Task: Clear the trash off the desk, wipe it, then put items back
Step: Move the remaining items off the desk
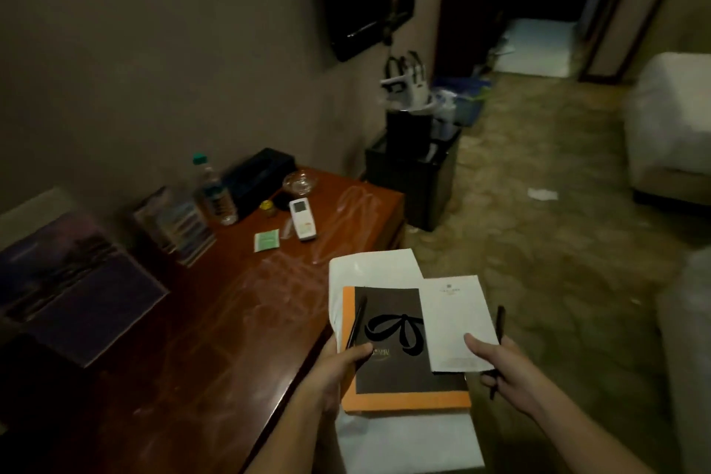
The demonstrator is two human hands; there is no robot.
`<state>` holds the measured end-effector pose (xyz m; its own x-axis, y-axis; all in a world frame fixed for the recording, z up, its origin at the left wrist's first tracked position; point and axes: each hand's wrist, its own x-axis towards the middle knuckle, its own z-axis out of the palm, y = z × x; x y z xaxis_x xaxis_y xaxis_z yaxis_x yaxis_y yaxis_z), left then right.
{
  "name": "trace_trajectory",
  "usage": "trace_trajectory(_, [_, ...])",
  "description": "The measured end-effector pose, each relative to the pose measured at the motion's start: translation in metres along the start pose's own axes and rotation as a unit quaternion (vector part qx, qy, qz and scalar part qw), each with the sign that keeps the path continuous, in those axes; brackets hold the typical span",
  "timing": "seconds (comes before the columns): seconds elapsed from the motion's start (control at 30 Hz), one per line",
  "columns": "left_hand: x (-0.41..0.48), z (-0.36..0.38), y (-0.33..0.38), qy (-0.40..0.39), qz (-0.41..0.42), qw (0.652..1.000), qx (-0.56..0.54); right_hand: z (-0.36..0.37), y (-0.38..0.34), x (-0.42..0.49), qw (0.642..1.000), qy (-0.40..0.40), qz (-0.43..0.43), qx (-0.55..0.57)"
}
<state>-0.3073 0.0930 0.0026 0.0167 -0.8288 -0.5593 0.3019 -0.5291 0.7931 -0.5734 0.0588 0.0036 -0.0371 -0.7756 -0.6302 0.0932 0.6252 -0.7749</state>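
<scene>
My left hand (pixel 338 366) grips a stack off the desk's right edge: a large white sheet (pixel 369 265), an orange-edged folder (pixel 404 402), a dark booklet with a black bow (pixel 392 335) and a black pen (pixel 357 321). My right hand (pixel 500 366) holds a white notepad (pixel 454 316) and a second black pen (pixel 499 323). On the reddish wooden desk (pixel 192 339) lie a white remote (pixel 302 217), a green sachet (pixel 266 240), a water bottle (pixel 213 189), a small yellow-lidded jar (pixel 267 207), a glass ashtray (pixel 299 181) and clear plastic wrap (pixel 346 212).
A black tissue box (pixel 257 175) sits at the desk's back by the wall. Brochures (pixel 173 223) and a dark picture (pixel 73 289) stand at left. A black bin (pixel 413 169) with bags is beyond the desk. White paper scrap (pixel 542 194) lies on the carpet; an armchair (pixel 673 127) at right.
</scene>
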Motion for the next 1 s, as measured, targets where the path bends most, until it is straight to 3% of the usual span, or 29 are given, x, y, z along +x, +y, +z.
trace_trajectory(0.27, [0.09, 0.149, 0.022, -0.158, -0.085, 0.976, 0.12, -0.121, -0.014, 0.015, 0.982, 0.124, -0.004, 0.141])
trace_trajectory(0.5, [0.204, 0.302, 0.037, -0.276, -0.143, 0.929, 0.203, -0.216, -0.045, 0.061, 0.943, 0.233, -0.02, 0.239])
trace_trajectory(0.73, [0.269, 0.468, 0.022, -0.421, -0.191, 0.837, 0.293, -0.302, -0.06, 0.064, 0.857, 0.388, -0.026, 0.338])
trace_trajectory(1.0, [0.24, 0.604, -0.055, -0.543, -0.238, 0.688, 0.418, -0.344, -0.003, 0.011, 0.693, 0.543, -0.026, 0.473])
